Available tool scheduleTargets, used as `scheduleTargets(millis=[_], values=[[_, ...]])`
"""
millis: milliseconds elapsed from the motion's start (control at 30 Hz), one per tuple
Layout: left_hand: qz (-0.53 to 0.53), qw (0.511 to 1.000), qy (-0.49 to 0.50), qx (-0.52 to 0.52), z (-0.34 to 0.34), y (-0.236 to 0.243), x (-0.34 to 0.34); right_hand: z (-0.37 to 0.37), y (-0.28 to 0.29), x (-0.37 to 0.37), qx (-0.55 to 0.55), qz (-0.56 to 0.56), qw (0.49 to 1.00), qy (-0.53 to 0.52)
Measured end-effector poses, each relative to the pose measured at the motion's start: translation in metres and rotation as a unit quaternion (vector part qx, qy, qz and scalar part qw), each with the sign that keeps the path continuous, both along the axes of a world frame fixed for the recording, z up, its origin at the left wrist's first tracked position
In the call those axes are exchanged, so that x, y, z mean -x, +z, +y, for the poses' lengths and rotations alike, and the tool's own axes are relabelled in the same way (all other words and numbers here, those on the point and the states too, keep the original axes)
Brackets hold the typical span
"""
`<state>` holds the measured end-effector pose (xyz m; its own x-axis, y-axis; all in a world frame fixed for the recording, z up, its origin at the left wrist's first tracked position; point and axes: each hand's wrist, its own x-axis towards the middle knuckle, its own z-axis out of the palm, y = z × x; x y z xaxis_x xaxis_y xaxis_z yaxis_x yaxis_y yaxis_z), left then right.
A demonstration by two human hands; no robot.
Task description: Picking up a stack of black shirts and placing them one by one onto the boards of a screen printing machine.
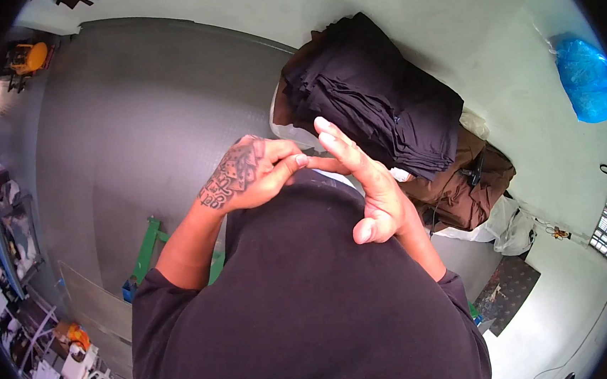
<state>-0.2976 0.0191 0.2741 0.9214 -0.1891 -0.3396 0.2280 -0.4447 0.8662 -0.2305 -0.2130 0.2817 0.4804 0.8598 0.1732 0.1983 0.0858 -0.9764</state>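
Note:
In front of my chest, my left hand, tattooed on its back, is closed with thumb and fingers around the tip of one finger of my right hand. My right hand is held with its thumb and other fingers stretched apart, and no object shows in it. Just beyond the right hand lies a thick stack of folded black cloth. Beneath and beside that stack is brown cloth, bundled, with a small black item on top of it.
A wide grey tabletop stretches ahead and to the left. Clear plastic sticks out from under the brown cloth. A blue plastic bag hangs by the pale wall at right. Green metal framing stands at lower left, near cluttered shelves.

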Motion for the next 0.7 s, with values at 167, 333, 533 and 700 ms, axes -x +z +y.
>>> scheduleTargets(millis=[167,333,533,700], values=[[-0.093,0.993,-0.03,-0.072,0.006,-0.005,0.007,0.008,-0.01,0.01,-0.028,0.073,0.997,-0.005],[-0.05,0.985,0.094,0.133,0.022,-0.026,0.011,0.007,-0.009,0.014,-0.06,0.225,0.963,-0.134],[-0.08,0.963,0.155,0.205,0.029,-0.051,0.013,-0.009,-0.023,0.01,-0.245,0.351,0.901,-0.073],[-0.126,0.978,0.127,0.105,0.024,-0.06,0.009,-0.021,-0.029,0.009,-0.176,0.38,0.89,-0.178]])
